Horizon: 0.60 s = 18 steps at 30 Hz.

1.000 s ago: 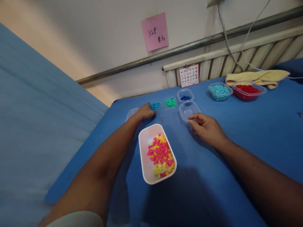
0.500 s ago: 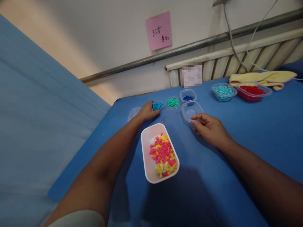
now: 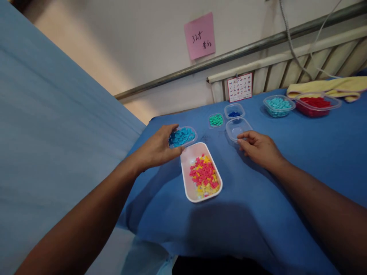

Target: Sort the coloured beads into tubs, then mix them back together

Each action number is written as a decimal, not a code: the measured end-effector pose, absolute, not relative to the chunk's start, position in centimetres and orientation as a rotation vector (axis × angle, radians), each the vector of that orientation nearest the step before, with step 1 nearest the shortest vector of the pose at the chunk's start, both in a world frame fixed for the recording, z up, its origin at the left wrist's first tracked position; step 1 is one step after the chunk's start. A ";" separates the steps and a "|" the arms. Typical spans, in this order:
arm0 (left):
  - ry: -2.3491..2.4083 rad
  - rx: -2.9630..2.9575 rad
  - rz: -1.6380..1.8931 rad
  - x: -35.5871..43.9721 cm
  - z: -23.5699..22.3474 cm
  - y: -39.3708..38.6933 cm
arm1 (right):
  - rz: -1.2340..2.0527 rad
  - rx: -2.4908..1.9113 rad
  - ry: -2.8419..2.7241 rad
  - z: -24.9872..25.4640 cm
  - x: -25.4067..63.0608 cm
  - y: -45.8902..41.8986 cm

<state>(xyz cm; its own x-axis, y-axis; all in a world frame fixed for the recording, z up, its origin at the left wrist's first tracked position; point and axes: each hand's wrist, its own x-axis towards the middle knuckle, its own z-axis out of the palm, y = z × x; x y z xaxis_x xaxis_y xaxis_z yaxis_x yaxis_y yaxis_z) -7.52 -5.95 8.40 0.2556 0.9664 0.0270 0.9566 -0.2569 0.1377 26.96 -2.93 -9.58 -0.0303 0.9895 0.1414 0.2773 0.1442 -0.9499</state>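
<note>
My left hand [image 3: 160, 147] is curved around the near left side of a clear plastic tub of bright blue pieces [image 3: 183, 136], thumb below and fingers above. Right behind the white tray [image 3: 184, 179], that tub is close to the tray's far rim. Inside the tray lies a pile of small pink and yellow pieces [image 3: 204, 173]. With finger and thumb, my right hand [image 3: 260, 149] pinches the near edge of a clear plastic tub with nothing visible in it [image 3: 238, 129]. Beyond stand small tubs of green pieces [image 3: 216, 120] and dark blue pieces [image 3: 234, 114].
At the right back are tubs of light blue pieces [image 3: 278, 105] and red pieces [image 3: 315, 105], beside a yellow cloth [image 3: 329, 87]. A picture card [image 3: 240, 88] leans on the radiator [image 3: 275, 72]. A light blue curtain [image 3: 57, 133] hangs at the left.
My left hand has brought the tub of bright blue pieces nearer to me, towards the white tray's far end. My right hand stays at the other tub's edge. The view has shifted slightly.
</note>
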 end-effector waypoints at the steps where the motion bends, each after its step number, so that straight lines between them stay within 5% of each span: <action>1: 1.844 2.448 0.106 -7.4 8.9 -7.4 | 0.956 -1.302 -1.487 -9.5 27.0 -3.0; 18: 1.468 3.152 -0.683 -1.8 10.1 -11.1 | 0.952 -1.284 -1.509 -9.2 27.2 -3.2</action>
<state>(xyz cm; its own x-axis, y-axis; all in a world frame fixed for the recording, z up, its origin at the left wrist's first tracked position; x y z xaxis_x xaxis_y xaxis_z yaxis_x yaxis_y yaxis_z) -1.81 -11.09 10.13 0.5990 0.7831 -0.1674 0.6322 -0.5908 -0.5012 27.21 -3.16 -9.24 -0.0454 0.9870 0.1539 0.2856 0.1604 -0.9448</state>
